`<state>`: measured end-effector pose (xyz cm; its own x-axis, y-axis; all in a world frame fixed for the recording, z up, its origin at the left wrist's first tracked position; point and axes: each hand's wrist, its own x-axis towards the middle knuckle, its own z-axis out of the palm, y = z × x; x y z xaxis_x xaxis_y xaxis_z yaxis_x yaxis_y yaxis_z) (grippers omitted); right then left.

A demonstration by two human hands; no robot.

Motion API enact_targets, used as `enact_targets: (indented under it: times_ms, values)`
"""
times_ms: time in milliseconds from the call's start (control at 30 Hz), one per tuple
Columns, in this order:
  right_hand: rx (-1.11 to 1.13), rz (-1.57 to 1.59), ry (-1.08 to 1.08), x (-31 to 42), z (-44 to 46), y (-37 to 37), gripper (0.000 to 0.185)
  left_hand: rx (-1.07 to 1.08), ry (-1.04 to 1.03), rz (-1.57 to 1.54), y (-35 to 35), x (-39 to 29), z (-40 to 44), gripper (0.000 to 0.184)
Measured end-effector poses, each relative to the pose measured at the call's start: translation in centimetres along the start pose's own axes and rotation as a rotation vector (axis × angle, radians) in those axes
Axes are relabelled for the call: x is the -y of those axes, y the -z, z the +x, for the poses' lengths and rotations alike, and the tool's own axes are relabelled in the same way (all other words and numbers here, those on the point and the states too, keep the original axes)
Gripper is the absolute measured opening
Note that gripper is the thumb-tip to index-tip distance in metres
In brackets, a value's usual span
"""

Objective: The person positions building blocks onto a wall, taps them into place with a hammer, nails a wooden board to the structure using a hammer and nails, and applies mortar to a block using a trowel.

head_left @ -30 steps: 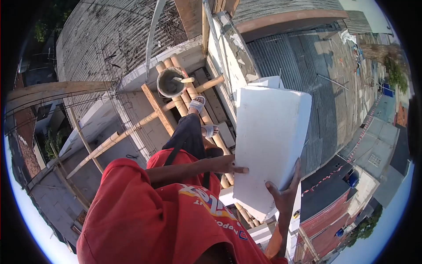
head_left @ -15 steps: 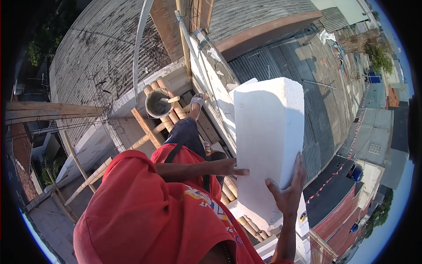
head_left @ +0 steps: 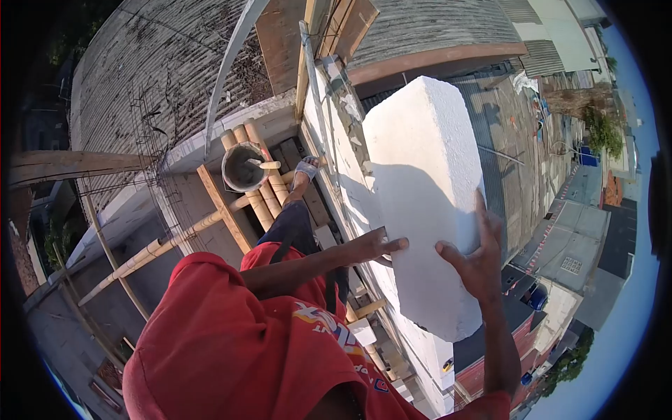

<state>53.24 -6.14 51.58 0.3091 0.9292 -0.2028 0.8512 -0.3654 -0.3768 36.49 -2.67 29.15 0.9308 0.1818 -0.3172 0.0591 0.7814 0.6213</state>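
A large white lightweight concrete block [head_left: 423, 196] is held between my two hands over the top of the wall [head_left: 343, 189]. My left hand [head_left: 374, 246] presses against its left side, thumb on the near face. On the opposite side, my right hand [head_left: 479, 259] grips it with the thumb on the near face and fingers along the right edge. The block is tilted, its upper end leaning away. Its underside is hidden, so I cannot tell whether it touches the wall.
A bucket [head_left: 243, 168] with grey mortar and a wooden-handled tool stands on bamboo poles [head_left: 260, 199]. A sandalled foot [head_left: 306, 168] rests nearby on the scaffold. A yellow-and-black item [head_left: 448, 365] lies on the wall. Corrugated roofs [head_left: 434, 28] lie below, and rebar [head_left: 150, 133] sticks up at left.
The block has moved up and away from my body in the view and tilted more. Both hands have travelled with it, keeping their hold.
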Motion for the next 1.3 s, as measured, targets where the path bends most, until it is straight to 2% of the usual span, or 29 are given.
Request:
enact_targets:
  times_ms: [33, 100, 267, 300, 400, 500, 600, 633, 700, 767, 867, 1000, 1067, 1200, 1300]
  values:
    - [0.019, 0.011, 0.004, 0.3, 2.1, 0.1, 0.107, -0.003, 0.006, -0.112, 0.9, -0.7, 1.0, 0.099]
    - [0.067, 0.037, 0.005, 0.8, 5.9, 0.1, 0.107, -0.079, -0.031, -0.187, 2.1, -3.2, 1.5, 0.093]
    - [0.109, -0.033, 0.195, 1.7, 14.3, -0.4, 0.106, -0.379, -0.078, -0.31, 5.9, -7.3, 3.4, 0.085]
    - [0.118, -0.029, 0.24, 1.9, 15.6, -0.6, 0.105, -0.371, -0.095, -0.323, 6.9, -7.8, 3.8, 0.078]
    - [0.138, -0.04, 0.237, 2.9, 18.6, -0.9, 0.104, -0.272, -0.12, -0.325, 9.9, -9.0, 4.5, 0.078]
    - [0.167, -0.027, 0.23, 3.4, 20.7, -1.0, 0.102, -0.234, -0.104, -0.108, 14.2, -8.9, 4.9, 0.079]
    - [0.124, -0.046, 0.316, 2.4, 21.8, -1.7, 0.101, -0.504, -0.259, -0.049, 17.2, -8.7, 5.3, 0.087]
    - [0.122, -0.046, 0.324, 2.3, 22.1, -2.0, 0.101, -0.586, -0.221, -0.169, 17.7, -8.9, 5.8, 0.101]
    - [0.106, -0.042, 0.321, 2.0, 22.6, -2.2, 0.101, -0.47, -0.531, 0.138, 19.7, -7.0, 7.1, 0.11]
    - [0.108, -0.036, 0.299, 1.3, 23.3, -2.8, 0.1, -0.506, -0.28, -0.279, 18.7, -9.3, 8.1, 0.115]
    - [0.115, -0.068, 0.24, 1.4, 24.0, -2.9, 0.099, -0.358, -0.341, -0.389, 18.6, -10.0, 10.4, 0.118]
    - [0.116, -0.104, 0.223, 1.6, 25.5, -3.6, 0.1, -0.235, -0.355, -0.519, 19.4, -9.4, 13.1, 0.11]
    - [0.134, -0.094, 0.204, 1.6, 26.0, -3.8, 0.101, -0.211, -0.409, -0.544, 19.0, -10.0, 13.4, 0.105]
    - [0.155, -0.08, 0.248, 1.0, 26.9, -4.5, 0.102, -0.244, -0.386, -0.663, 18.9, -10.8, 13.1, 0.095]
    - [0.173, -0.078, 0.197, 0.8, 27.3, -5.2, 0.103, -0.273, -0.369, -0.702, 19.6, -10.0, 14.1, 0.087]
